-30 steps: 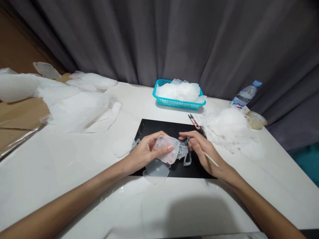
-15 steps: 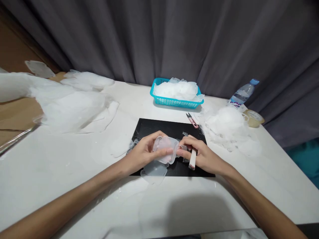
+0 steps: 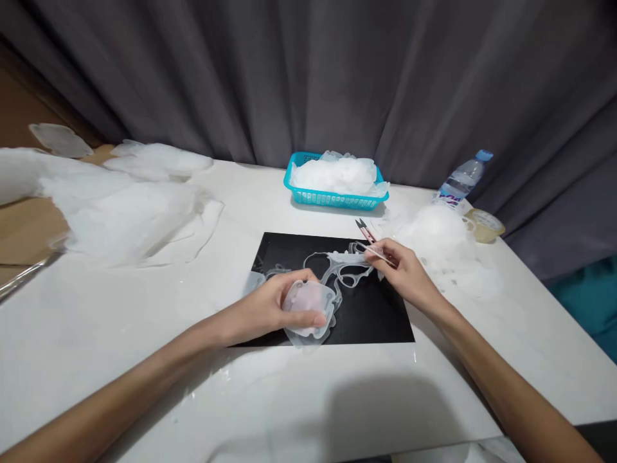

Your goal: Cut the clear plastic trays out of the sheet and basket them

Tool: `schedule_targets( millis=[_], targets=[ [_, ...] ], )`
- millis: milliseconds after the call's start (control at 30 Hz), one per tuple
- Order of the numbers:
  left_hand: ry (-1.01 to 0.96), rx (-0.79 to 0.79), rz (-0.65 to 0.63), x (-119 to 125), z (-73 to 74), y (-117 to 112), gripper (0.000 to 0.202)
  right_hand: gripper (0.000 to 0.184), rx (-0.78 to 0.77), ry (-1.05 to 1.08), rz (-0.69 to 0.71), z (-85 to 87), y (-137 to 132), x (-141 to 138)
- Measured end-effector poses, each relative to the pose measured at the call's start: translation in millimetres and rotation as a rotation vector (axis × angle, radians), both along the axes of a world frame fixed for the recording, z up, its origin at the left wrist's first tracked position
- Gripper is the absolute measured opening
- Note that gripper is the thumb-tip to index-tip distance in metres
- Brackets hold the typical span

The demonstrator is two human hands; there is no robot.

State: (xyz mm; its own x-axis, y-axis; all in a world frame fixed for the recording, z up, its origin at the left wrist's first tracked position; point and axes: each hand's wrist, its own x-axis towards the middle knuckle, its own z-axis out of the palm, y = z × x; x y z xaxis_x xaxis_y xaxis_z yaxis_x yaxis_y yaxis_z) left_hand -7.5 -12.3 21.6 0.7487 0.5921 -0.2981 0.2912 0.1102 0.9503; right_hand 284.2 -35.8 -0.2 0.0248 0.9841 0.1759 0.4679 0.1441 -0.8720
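Observation:
My left hand [image 3: 277, 302] is closed around a translucent, pale plastic piece [image 3: 308, 305] with a scalloped outline, thumb across its front. Another similar sheet shows just below it, over the front edge of the black mat [image 3: 371, 321]. My right hand [image 3: 398, 263] pinches a clear plastic offcut [image 3: 354, 278] with looped, cut-out openings, which stretches above the mat towards my left hand. A slim whitish stick [image 3: 380, 256] also lies in the right fingers. Pink-handled thread snips [image 3: 365, 231] rest just beyond that hand, their handles partly hidden.
A turquoise basket [image 3: 337, 202] full of white translucent pieces stands at the back. More pieces are heaped at the left [image 3: 125, 218]. On the right are a pile of clear scraps [image 3: 438, 251], a water bottle [image 3: 465, 180] and a tape roll [image 3: 486, 226].
My right hand has moved up and away from the left, drawing the looped offcut out between them. The left hand has come slightly nearer with the scalloped piece.

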Motion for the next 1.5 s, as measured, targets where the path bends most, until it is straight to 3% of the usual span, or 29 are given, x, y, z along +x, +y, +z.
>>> schedule_targets(
  millis=[233,367,600,733,833,933,1067,1200,1300,1367,1433,1500],
  targets=[
    [-0.086,-0.011,0.047,3.4,9.7,-3.8,0.032,0.029,0.127,-0.281,-0.075,15.1,-17.8,-8.1],
    [-0.122,-0.023,0.054,4.6,13.9,-7.2,0.027,0.025,0.251,-0.307,-0.087,22.7,-23.2,-13.2],
    [-0.108,0.033,0.053,4.4,13.2,-6.5,0.028,0.013,0.086,-0.083,0.299,36.8,-38.9,-31.5],
    [-0.083,0.072,0.045,5.8,11.9,-7.5,0.032,0.008,0.05,-0.032,0.357,33.7,-43.3,-44.5],
    [-0.006,0.2,0.062,5.4,8.3,-9.1,0.036,0.009,0.059,-0.039,0.344,27.2,-44.1,-51.6],
    [0.064,0.445,0.144,6.4,1.2,-5.9,0.035,0.013,0.116,-0.054,0.275,22.8,-36.8,-50.2],
    [0.209,0.762,0.183,23.8,-8.4,9.6,0.042,0.007,0.239,-0.09,0.009,31.0,3.9,-30.6],
    [0.502,1.01,0.076,58.2,-5.6,29.2,0.058,0.003,0.447,-0.325,-0.306,56.8,82.1,-10.8],
    [0.661,0.913,-0.026,74.5,2.9,41.0,0.058,0.012,0.584,-0.579,-0.368,74.7,143.3,-12.1],
    [0.694,0.829,-0.07,75.7,6.7,45.9,0.055,0.013,0.571,-0.744,-0.291,81.0,172.2,-19.6],
    [0.673,0.762,-0.099,71.2,7.2,47.4,0.052,0.012,0.5,-0.853,-0.232,81.8,185.6,-28.2],
    [0.636,0.709,-0.118,64.9,4.9,45.3,0.047,0.014,0.428,-0.875,-0.221,77.8,182.3,-34.5]
  ],
)
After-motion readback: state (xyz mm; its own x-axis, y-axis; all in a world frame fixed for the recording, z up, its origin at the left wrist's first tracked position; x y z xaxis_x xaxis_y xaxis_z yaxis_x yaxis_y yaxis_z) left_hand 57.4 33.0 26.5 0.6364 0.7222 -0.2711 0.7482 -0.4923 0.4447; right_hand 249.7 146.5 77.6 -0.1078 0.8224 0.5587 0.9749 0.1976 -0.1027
